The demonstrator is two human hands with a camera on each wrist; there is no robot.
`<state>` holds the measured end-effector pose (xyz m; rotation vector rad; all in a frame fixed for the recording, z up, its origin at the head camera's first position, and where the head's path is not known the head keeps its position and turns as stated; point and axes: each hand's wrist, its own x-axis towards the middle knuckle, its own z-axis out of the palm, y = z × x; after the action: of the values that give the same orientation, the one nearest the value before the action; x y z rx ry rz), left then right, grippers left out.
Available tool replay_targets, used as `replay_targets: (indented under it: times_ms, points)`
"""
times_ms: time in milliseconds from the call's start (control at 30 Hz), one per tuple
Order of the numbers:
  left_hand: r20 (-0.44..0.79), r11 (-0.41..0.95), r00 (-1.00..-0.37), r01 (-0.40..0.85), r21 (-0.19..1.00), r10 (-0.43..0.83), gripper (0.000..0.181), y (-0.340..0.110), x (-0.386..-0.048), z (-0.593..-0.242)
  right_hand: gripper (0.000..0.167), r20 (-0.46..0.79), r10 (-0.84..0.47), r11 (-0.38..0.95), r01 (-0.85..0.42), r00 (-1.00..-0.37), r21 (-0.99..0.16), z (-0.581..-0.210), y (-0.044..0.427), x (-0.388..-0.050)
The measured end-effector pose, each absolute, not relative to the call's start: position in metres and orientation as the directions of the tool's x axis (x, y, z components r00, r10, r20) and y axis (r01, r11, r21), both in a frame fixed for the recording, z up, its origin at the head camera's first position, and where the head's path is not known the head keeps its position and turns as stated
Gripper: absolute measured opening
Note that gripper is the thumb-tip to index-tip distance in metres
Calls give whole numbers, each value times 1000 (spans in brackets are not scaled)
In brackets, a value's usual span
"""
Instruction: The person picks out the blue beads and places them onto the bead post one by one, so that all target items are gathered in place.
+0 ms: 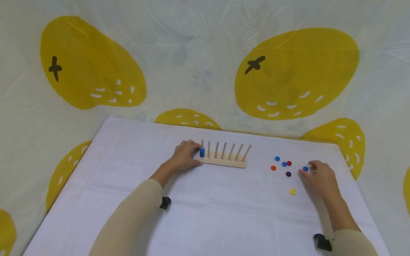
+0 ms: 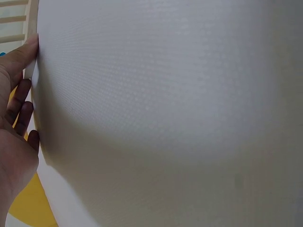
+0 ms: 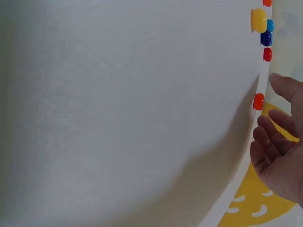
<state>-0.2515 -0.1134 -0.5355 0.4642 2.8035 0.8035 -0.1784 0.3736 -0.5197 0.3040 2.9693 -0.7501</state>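
My left hand (image 1: 184,155) holds the left end of a wooden peg rack (image 1: 225,162), thumb along the front edge and fingers behind the end. Blue beads (image 1: 202,152) sit stacked on the leftmost peg; the other upright pegs are bare. In the left wrist view, the thumb of the left hand (image 2: 16,90) rests against the rack's base (image 2: 31,19). On the right, my right hand (image 1: 320,178) hovers with thumb and fingers spread around a blue bead (image 1: 305,169). The right wrist view has a red bead (image 3: 258,101) beside the parted fingers of the right hand (image 3: 279,146).
Between rack and right hand lie several loose beads: blue (image 1: 277,158), red (image 1: 289,163), orange (image 1: 273,168), dark purple (image 1: 288,174) and yellow (image 1: 292,191). A white cloth (image 1: 218,226) covers the table. Behind it hangs a curtain (image 1: 196,62) printed with yellow fruit.
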Motion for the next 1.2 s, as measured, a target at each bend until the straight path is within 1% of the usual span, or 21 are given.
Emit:
replay_targets:
  times_ms: [133,433,767,1200]
  points:
    - [-95,807,-930,253,534,354,64,-113,-253,-538,64,-153,203,852,252,-967,-459,-521,372,-179]
    - [-103,817,-932,246,522,347,63,-113,-254,-539,52,-178,197,861,257,-964,-438,-525,372,-185]
    - [-101,806,-936,231,545,337,62,-112,-253,-536,37,-107,145,882,178,-984,-436,-527,372,-186]
    - [-82,797,-936,243,554,342,62,-113,-249,-534,32,-83,113,887,138,-990,-440,-530,374,-186]
